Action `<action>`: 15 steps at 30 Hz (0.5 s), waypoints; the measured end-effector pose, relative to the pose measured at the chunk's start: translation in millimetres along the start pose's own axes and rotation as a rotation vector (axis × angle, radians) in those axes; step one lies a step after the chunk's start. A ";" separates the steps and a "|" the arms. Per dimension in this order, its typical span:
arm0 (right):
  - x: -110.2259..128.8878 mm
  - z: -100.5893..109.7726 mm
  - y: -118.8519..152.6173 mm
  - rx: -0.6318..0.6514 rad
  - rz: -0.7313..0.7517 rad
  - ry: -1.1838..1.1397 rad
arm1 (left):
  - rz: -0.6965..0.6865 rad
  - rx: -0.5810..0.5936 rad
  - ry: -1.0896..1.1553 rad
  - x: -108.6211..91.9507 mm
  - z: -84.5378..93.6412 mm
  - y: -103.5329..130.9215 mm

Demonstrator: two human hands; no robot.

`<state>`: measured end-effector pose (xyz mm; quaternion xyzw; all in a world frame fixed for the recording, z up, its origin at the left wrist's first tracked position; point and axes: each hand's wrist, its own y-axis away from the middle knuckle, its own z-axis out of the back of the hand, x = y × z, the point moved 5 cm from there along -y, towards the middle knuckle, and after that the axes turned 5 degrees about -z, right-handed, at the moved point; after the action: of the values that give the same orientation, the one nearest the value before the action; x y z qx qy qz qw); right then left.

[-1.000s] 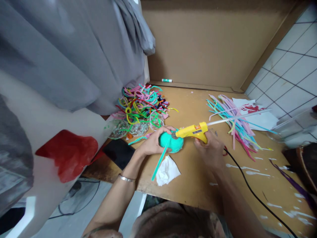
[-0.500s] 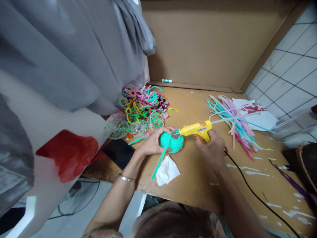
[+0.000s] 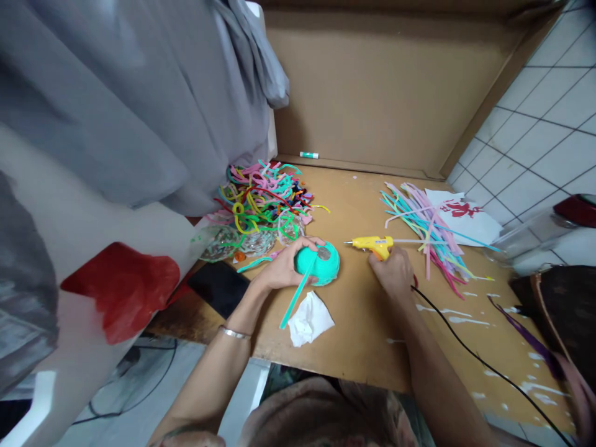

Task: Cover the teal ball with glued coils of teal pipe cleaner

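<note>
My left hand [image 3: 285, 264] is closed around a round turquoise ball [image 3: 328, 268] that looks wrapped in fuzzy pipe cleaner, with a greyish bare spot on top. From that spot a loose turquoise pipe cleaner [image 3: 294, 304] runs down toward me. In my right hand [image 3: 395, 268] is a yellow hot glue gun [image 3: 372, 244], held by its handle with a clear glue stick out of its back. Its nozzle points left and is a short gap away from the ball. Below the ball lies a crumpled white tissue [image 3: 310, 319].
A heap of coloured pipe cleaners [image 3: 261, 192] sits at the back left, with clear plastic pieces [image 3: 257, 241] before it. Straight pipe cleaners [image 3: 431, 226] lie right. A black phone [image 3: 220, 287] rests left. The gun's cord [image 3: 465, 344] crosses the table; a brown bag [image 3: 559, 307] stands right.
The glue gun has moved right, off the ball, so its nozzle no longer touches the bare spot. My left hand still holds the ball. The whole view has shifted slightly.
</note>
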<state>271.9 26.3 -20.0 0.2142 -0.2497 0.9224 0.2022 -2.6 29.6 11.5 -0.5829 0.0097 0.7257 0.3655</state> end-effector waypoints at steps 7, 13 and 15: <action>-3.3 -8.3 3.6 -0.054 0.086 0.204 | 0.016 -0.016 0.003 0.7 -0.2 1.3; 7.3 -0.9 7.3 -0.102 0.192 0.287 | 0.018 -0.023 0.008 2.7 0.2 1.6; 16.0 6.8 9.5 -0.154 0.272 0.267 | 0.008 -0.017 0.003 2.9 0.0 1.4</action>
<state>256.2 19.3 -10.3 0.0382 -0.3171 0.9396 0.1227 -3.5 30.1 8.5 -0.5868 0.0063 0.7264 0.3577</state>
